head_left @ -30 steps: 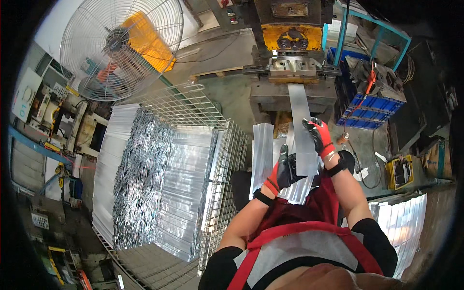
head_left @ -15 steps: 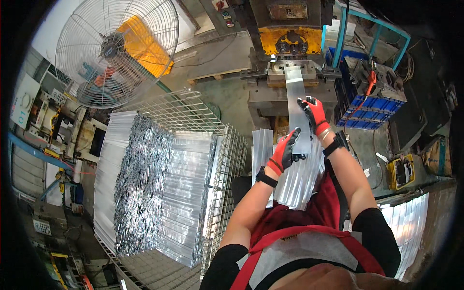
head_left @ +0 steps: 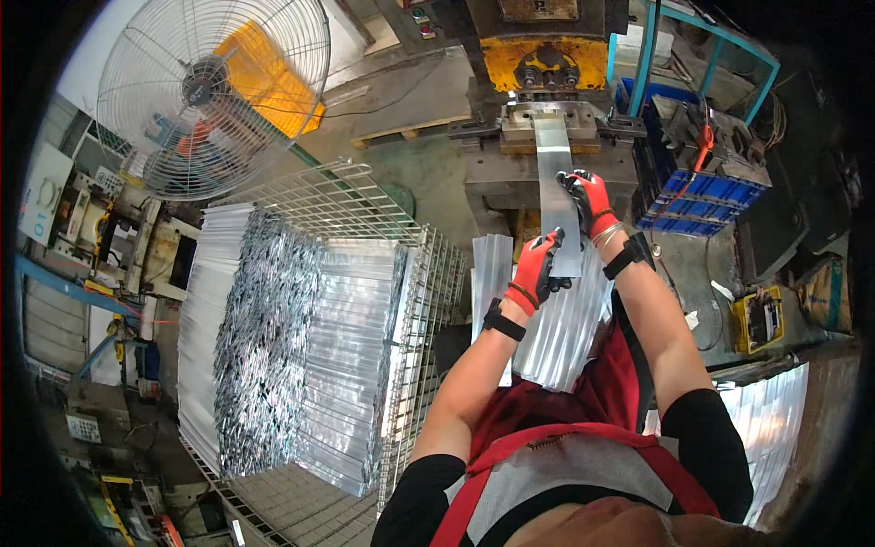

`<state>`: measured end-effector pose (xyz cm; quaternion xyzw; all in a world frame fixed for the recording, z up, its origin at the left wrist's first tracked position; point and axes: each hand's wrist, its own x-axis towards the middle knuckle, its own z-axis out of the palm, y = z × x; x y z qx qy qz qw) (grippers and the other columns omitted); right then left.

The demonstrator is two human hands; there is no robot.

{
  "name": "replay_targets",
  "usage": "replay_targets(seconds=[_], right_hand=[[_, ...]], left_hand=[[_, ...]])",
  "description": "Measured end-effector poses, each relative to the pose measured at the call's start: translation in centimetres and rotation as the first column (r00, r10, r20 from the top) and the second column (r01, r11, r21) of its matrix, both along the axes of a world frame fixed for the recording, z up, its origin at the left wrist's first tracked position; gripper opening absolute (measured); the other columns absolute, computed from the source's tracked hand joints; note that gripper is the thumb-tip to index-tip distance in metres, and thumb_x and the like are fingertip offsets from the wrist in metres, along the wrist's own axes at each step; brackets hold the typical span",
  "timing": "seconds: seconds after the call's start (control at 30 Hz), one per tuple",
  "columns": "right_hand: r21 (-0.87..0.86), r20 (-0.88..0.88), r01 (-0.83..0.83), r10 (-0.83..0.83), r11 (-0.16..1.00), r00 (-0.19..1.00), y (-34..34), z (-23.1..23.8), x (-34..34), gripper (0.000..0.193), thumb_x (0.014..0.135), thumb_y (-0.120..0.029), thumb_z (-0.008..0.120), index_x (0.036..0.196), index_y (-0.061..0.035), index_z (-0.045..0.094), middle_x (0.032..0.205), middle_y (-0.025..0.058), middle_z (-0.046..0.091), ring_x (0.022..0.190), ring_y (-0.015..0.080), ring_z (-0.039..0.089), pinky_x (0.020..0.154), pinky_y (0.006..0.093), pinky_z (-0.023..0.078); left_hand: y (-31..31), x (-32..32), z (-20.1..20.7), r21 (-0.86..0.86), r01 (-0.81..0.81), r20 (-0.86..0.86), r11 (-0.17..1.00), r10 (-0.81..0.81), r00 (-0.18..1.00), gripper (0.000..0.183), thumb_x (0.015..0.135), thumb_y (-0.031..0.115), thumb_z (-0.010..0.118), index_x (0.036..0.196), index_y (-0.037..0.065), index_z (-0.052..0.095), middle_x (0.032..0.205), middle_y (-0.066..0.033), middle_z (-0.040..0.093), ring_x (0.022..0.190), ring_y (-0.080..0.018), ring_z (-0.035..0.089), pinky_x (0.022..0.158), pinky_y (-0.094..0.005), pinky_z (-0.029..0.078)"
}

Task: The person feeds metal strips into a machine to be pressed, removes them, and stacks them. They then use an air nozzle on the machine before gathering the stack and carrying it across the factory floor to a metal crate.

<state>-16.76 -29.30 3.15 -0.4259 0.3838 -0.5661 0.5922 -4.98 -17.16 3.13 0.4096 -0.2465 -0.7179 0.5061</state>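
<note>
Well, the metal strip (head_left: 557, 173), far end on the die (head_left: 519, 133), looks prob light, stiffish & slick, best held by its edges, where L hand (head_left: 544, 264) & R hand (head_left: 588, 201) clamp it.

A long, flat metal strip (head_left: 560, 205) between my hands and the press die (head_left: 518, 126).
It is silvery grey, narrow and straight-edged, with a dull sheen and a brighter band across it towards the far end; it looks flat, with no bend that I can see. I have its near part in my left hand (head_left: 540, 270) and its right edge, farther up, in my right hand (head_left: 587, 202). It points away from me, its far end over the die, its squared near end above my lap.
</note>
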Motion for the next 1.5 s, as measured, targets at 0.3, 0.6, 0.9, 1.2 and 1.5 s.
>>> replay_targets(seconds=[0.3, 0.6, 0.9, 1.2, 1.5], right_hand=[[-0.033, -0.256, 0.072, -0.078, 0.997, 0.964, -0.2, -0.4, -0.2, 0.016, 0.075, -0.018, 0.064, 0.064, -0.0091, 0.057, 0.061, -0.0069, 0.048, 0.058, 0.0034, 0.04, 0.053, 0.0229, 0.034], [-0.12, -0.248, 0.011, -0.04, 0.993, 0.968, -0.5, -1.6, -1.8, 0.017, 0.075, -0.019, 0.064, 0.078, -0.0028, 0.058, 0.064, -0.0013, 0.054, 0.06, 0.0075, 0.046, 0.056, 0.0254, 0.038], [-0.735, -0.672, -0.168, -0.672, 0.657, 0.311, 7.9, 9.7, -6.2, 0.074, 0.063, -0.032, 0.068, 0.127, -0.0105, 0.036, 0.116, 0.0124, 0.045, 0.112, 0.0325, 0.037, 0.094, 0.0412, 0.03], [-0.397, -0.806, -0.814, -0.586, 0.425, 0.088, 11.7, 11.9, -6.1, 0.054, 0.058, -0.027, 0.067, 0.107, -0.0121, 0.051, 0.104, 0.0073, 0.051, 0.108, 0.0268, 0.044, 0.096, 0.0508, 0.025], [-0.357, -0.581, -0.127, -0.114, 0.925, 0.806, 6.8, 5.0, -5.1, 0.022, 0.071, -0.019, 0.063, 0.082, -0.0014, 0.055, 0.066, 0.0059, 0.055, 0.061, 0.0158, 0.053, 0.058, 0.0317, 0.042]], left_hand=[[0.4, 0.2, 0.7, 0.048, 0.028, 0.008, 0.998, -0.028, 1.0, 0.031, 0.083, 0.031, 0.05, 0.104, 0.008, 0.054, 0.089, -0.0013, 0.055, 0.065, -0.0147, 0.057, 0.04, -0.0294, 0.049], [0.0, 0.6, -2.7, -0.153, 0.071, 0.014, 0.986, -0.069, 0.997, 0.033, 0.082, 0.032, 0.05, 0.105, 0.008, 0.054, 0.101, -0.0054, 0.055, 0.075, -0.0154, 0.058, 0.042, -0.0316, 0.049], [2.1, 1.5, 4.0, -0.102, 0.174, -0.055, 0.979, -0.18, 0.982, 0.025, 0.082, 0.028, 0.054, 0.097, 0.007, 0.059, 0.077, 0.0044, 0.051, 0.06, -0.0049, 0.047, 0.05, -0.0218, 0.04], [7.8, 3.9, 6.6, -0.331, 0.578, 0.943, 0.746, 0.271, 0.192, 0.024, 0.075, 0.03, 0.058, 0.088, 0.009, 0.057, 0.071, -0.0081, 0.058, 0.06, -0.0242, 0.057, 0.055, -0.0355, 0.042], [4.9, 7.0, 4.1, -0.799, 0.005, 0.586, 0.602, 0.776, 0.234, 0.057, 0.076, 0.025, 0.061, 0.125, 0.008, 0.038, 0.098, -0.0155, 0.057, 0.089, -0.0257, 0.058, 0.078, -0.0348, 0.044]])
